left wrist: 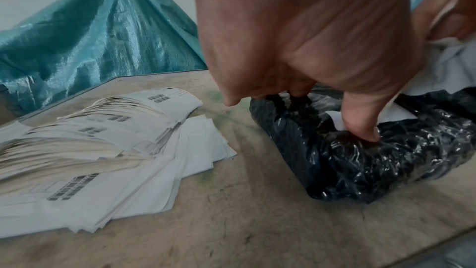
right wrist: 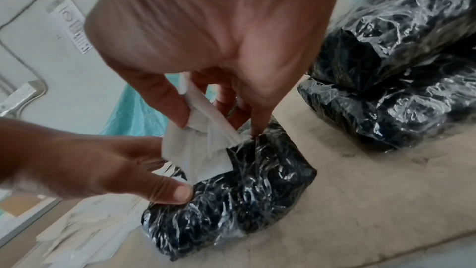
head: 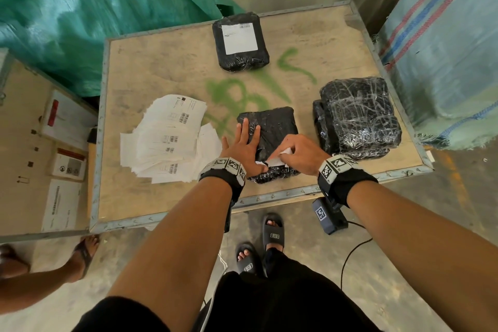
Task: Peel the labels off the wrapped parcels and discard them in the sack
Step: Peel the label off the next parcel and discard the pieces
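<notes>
A black wrapped parcel [head: 272, 127] lies near the front of the wooden crate top [head: 167, 197]. My left hand [head: 244, 143] lies flat on its left part with the fingers spread, thumb pressing beside the label [left wrist: 360, 129]. My right hand [head: 299, 153] pinches the white label [head: 280, 158], which is crumpled and partly lifted off the wrap [right wrist: 201, 150]. A second parcel [head: 242, 62] at the far edge carries a flat white label [head: 239, 38]. Two bare black parcels [head: 358, 116] are stacked at the right.
A loose pile of peeled labels [head: 172, 140] covers the crate top to the left of my hands. A teal tarpaulin [head: 94, 13] hangs at the back left and a striped woven sack [head: 444, 48] stands at the right. Another person's foot [head: 83, 253] is on the floor at the left.
</notes>
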A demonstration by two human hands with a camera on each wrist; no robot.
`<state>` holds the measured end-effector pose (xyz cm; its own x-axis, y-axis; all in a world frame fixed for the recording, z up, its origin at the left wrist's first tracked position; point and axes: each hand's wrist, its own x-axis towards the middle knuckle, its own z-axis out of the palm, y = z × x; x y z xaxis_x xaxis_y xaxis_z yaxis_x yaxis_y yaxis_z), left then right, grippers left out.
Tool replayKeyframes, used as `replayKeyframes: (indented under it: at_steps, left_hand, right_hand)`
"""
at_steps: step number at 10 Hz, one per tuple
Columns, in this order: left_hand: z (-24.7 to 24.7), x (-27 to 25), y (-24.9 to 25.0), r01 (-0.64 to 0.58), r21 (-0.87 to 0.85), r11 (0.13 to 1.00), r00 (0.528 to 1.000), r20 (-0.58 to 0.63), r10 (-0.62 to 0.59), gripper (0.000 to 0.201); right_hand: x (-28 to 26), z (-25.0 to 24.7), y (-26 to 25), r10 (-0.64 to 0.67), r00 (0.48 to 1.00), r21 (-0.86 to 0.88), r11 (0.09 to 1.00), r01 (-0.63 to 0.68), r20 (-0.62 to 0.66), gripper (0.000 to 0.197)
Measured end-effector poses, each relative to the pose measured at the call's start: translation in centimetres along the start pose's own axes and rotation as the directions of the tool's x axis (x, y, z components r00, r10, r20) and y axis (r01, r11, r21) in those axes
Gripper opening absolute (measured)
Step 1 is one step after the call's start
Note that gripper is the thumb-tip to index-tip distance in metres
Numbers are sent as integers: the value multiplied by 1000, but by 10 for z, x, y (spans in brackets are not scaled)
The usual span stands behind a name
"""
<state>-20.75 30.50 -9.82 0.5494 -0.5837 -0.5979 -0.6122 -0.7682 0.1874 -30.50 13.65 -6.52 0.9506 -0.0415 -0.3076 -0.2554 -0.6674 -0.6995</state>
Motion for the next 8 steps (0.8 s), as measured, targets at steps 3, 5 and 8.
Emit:
replayKeyframes:
  at_steps: [3, 5, 8]
  left_hand:
    - [2, -2, 3, 1, 16, 1000, 1000, -18, 0, 114]
    - [3, -1, 3, -5, 10, 1000, 1000, -24, 5, 114]
    - [6, -1, -1, -22, -26, 999, 999, -28, 21, 117]
  right_hand:
    - [7, -17, -9, 58, 997, 38, 998, -57, -48, 21]
    - [14, -12, -19, 93, 986, -78, 993, -83, 137, 22]
    - [9, 5, 10, -2, 999, -193, 981, -6, -44, 67]
